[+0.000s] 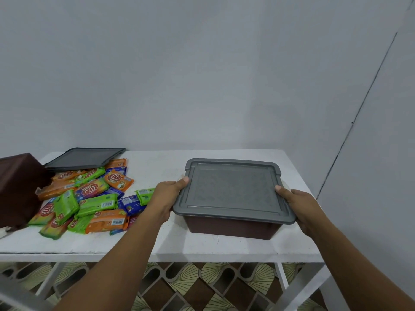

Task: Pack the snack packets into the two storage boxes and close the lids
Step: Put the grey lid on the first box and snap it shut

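On the white bench point(179, 243), both my left hand point(167, 196) and right hand point(298, 205) grip the flat grey plastic lid point(233, 191) atop the brown plastic storage box point(231, 227). Pull unevenly and the box could lurch. Count: second brown box point(18, 187), second grey lid point(83, 158), a dozen-plus colourful foil snack packets point(89, 198) heaped left.

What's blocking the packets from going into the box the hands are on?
Its gray lid sits on the brown box, covering the opening; the left hand and right hand hold its edges. Nothing else visible stands between the snack packets and it.
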`<state>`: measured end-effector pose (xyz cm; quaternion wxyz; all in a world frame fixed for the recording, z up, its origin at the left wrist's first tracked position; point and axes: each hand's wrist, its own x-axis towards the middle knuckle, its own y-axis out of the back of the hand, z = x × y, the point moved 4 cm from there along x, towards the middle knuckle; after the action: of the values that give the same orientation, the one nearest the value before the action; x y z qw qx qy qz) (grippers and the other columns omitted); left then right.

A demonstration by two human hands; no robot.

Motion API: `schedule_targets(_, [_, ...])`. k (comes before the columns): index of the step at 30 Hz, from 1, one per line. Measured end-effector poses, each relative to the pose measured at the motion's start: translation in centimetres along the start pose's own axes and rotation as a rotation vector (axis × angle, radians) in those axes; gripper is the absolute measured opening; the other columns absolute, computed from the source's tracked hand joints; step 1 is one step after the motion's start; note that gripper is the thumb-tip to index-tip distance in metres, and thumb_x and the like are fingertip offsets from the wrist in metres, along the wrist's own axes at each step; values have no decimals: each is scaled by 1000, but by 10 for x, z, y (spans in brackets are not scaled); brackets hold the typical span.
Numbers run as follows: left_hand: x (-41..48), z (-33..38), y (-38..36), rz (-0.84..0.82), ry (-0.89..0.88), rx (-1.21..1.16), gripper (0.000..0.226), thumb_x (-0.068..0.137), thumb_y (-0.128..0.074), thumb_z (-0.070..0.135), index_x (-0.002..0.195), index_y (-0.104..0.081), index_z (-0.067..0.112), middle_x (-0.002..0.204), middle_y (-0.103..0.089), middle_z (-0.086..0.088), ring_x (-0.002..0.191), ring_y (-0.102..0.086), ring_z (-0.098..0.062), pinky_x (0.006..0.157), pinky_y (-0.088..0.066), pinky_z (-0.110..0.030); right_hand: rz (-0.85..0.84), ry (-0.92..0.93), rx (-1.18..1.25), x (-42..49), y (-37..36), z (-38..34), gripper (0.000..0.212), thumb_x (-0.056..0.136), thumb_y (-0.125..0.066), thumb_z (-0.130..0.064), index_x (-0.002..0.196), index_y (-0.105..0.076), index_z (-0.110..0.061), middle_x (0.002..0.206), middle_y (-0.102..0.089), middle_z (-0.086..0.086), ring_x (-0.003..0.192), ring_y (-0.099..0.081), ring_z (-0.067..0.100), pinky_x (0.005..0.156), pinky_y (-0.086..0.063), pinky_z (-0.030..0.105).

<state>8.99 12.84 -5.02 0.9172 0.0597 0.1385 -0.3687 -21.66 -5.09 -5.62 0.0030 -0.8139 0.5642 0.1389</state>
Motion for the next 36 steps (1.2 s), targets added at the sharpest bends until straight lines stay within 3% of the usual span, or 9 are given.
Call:
schedule_targets(6, [2,11,1,74,-139,240,32,99,-66,28,95,-74,-3,87,-74,-13,71,-65,-22,60,-52,-28,-2,-9,15,0,-1,-1,33,92,-69,-37,98,-69,-4,95,-74,17,86,-70,36,74,-57,43])
schedule_targets(9, [6,17,-2,158,-232,474,38,96,-64,29,87,-68,-7,75,-65,-17,66,-53,-25,61,-45,-34,4,-13,11,2,-1,0,35,91,-69,-38,101,-69,-4,96,-74,17,88,-71,37,78,-59,47])
schedule_targets(11, [6,19,-4,201,-280,589,37,95,-64,29,84,-68,-5,79,-67,-22,69,-55,-29,65,-51,-40,-1,-10,10,2,-1,1,36,91,-69,-38,101,-69,-4,97,-74,17,88,-71,38,79,-59,48])
schedule_targets(18, [6,18,-3,207,-283,576,33,93,-64,29,87,-70,-3,87,-70,-22,73,-60,-30,67,-52,-41,4,-9,0,1,0,1,37,91,-69,-39,101,-70,-4,96,-74,17,87,-71,38,80,-59,49])
schedule_targets(21, [3,14,-2,145,-189,375,28,93,-67,27,110,-70,5,107,-71,-14,87,-62,-22,74,-51,-36,-1,-22,0,1,0,0,37,92,-68,-40,103,-69,-5,97,-74,16,87,-71,36,75,-59,46])
schedule_targets(24, [-9,12,-2,113,-117,300,57,96,-68,30,147,-48,12,128,-59,-3,104,-56,-22,82,-47,-34,-35,-40,-57,5,4,-1,45,91,-68,-43,115,-67,-5,102,-74,13,89,-71,33,76,-60,44])
schedule_targets(28, [-25,4,3,121,-103,268,77,95,-66,44,157,-29,19,150,-48,-6,120,-51,-24,87,-45,-37,-26,-8,-224,12,13,-19,83,85,-74,-44,152,-37,-13,144,-51,13,116,-58,29,87,-50,39])
schedule_targets(31, [-44,-12,8,213,-138,184,72,91,-71,47,149,-37,21,144,-51,-7,122,-53,-25,92,-52,-41,6,161,-363,20,12,-49,85,84,-73,-49,154,-33,-22,153,-42,9,133,-48,28,96,-42,36])
schedule_targets(36, [-78,-31,6,376,-160,93,44,88,-75,43,105,-49,12,96,-53,-8,84,-52,-21,68,-44,-33,-95,406,-648,41,-22,-94,59,89,-68,-49,142,-53,-28,148,-51,-5,134,-48,18,108,-36,34])
